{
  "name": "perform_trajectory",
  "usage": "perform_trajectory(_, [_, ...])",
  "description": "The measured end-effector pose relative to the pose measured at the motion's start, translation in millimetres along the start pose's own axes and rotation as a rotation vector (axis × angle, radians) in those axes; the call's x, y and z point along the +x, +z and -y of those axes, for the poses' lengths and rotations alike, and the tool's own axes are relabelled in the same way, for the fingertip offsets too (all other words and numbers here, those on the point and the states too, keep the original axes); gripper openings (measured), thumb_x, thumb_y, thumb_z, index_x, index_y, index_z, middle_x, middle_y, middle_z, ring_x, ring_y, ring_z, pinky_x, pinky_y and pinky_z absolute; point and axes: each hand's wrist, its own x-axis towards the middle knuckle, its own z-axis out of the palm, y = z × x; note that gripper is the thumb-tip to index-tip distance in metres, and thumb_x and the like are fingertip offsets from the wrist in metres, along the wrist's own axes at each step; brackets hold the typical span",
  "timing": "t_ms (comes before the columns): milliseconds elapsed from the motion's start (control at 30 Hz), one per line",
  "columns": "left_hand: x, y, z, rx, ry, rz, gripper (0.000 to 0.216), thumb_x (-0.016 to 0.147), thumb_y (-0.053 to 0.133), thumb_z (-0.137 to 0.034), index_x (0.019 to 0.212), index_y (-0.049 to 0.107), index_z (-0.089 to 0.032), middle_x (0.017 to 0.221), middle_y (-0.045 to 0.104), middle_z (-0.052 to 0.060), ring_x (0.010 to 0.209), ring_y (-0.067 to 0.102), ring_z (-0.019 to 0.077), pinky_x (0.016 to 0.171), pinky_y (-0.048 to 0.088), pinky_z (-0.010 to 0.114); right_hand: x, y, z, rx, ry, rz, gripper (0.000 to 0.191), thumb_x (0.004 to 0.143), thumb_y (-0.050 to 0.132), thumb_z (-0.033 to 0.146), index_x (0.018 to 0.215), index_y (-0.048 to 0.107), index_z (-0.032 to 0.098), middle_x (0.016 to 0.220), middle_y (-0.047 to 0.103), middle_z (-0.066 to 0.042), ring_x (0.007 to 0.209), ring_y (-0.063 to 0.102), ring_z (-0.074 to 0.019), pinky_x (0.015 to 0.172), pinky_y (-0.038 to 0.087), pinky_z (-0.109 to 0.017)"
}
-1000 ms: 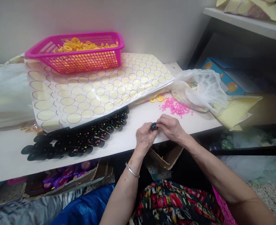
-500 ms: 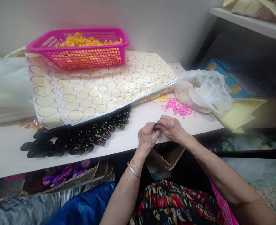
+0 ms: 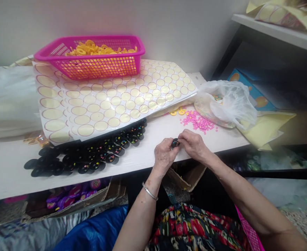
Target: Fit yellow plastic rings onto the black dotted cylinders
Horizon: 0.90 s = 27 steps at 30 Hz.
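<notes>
Left hand (image 3: pixel 164 155) grips black cup (image 3: pixel 173 142) near the surface's (image 3: pixel 148 144) front edge, fingers closed round it. Right hand's (image 3: pixel 194 144) fingers just eased off its face, curled at rim, can't tell if holding anything; coloured bits (image 3: pixel 176 142) now exposed, suggesting work inside.

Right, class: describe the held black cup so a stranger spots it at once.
Find the white table and its cluster of black cups. Right of that are the left hand and right hand. The held cup is between them, apart from the cluster.
</notes>
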Motion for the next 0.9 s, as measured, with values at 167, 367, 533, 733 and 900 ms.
perform_trajectory(167, [0, 0, 1, 0.011, -0.008, 0.011, 0.006, 0.071, 0.057, -0.024, 0.075, 0.058, -0.019, 0.068, 0.053, -0.003, 0.062, 0.046, 0.0093, 0.058, 0.034, 0.021, 7, -7, 5, -0.185, -0.112, 0.138, 0.019, 0.084, 0.042, 0.013, 0.072, 0.057, 0.015, 0.071, 0.051, -0.004, 0.071, 0.047, -0.0154, 0.064, 0.035, -0.025])
perform_trajectory(367, [0, 1, 1, -0.013, -0.023, 0.013, 0.012, 0.071, 0.058, -0.025, 0.083, 0.061, -0.021, 0.070, 0.055, -0.003, 0.063, 0.046, 0.0098, 0.059, 0.035, 0.021, 13, -8, 14, -0.386, -0.144, 0.280, 0.018, 0.080, 0.043, 0.008, 0.072, 0.059, 0.015, 0.073, 0.053, -0.005, 0.069, 0.045, -0.0159, 0.062, 0.031, -0.027])
perform_trajectory(533, [0, 1, 2, -0.015, -0.017, 0.010, 0.011, 0.072, 0.057, -0.025, 0.081, 0.061, -0.020, 0.070, 0.055, -0.003, 0.063, 0.047, 0.0097, 0.059, 0.035, 0.021, 14, -5, 11, -0.273, -0.073, 0.263, 0.019, 0.080, 0.044, 0.010, 0.070, 0.060, 0.015, 0.071, 0.053, -0.004, 0.070, 0.047, -0.0148, 0.062, 0.032, -0.026])
perform_trajectory(733, [1, 0, 0, -0.001, 0.007, -0.005, 0.009, 0.072, 0.057, -0.023, 0.080, 0.061, -0.020, 0.070, 0.055, -0.002, 0.063, 0.047, 0.0093, 0.059, 0.034, 0.021, 15, -11, -6, 0.346, 0.091, 0.172, 0.011, 0.076, 0.053, 0.018, 0.070, 0.063, 0.016, 0.066, 0.055, 0.000, 0.064, 0.052, -0.0116, 0.061, 0.038, -0.023])
perform_trajectory(900, [0, -2, 1, -0.011, 0.005, -0.023, 0.006, 0.069, 0.059, -0.022, 0.073, 0.059, -0.018, 0.067, 0.052, -0.003, 0.061, 0.045, 0.0090, 0.058, 0.034, 0.021, 39, -10, -49, 0.282, 0.372, -0.183, 0.012, 0.072, 0.053, 0.023, 0.071, 0.062, 0.016, 0.069, 0.059, -0.001, 0.068, 0.053, -0.0149, 0.067, 0.041, -0.028])
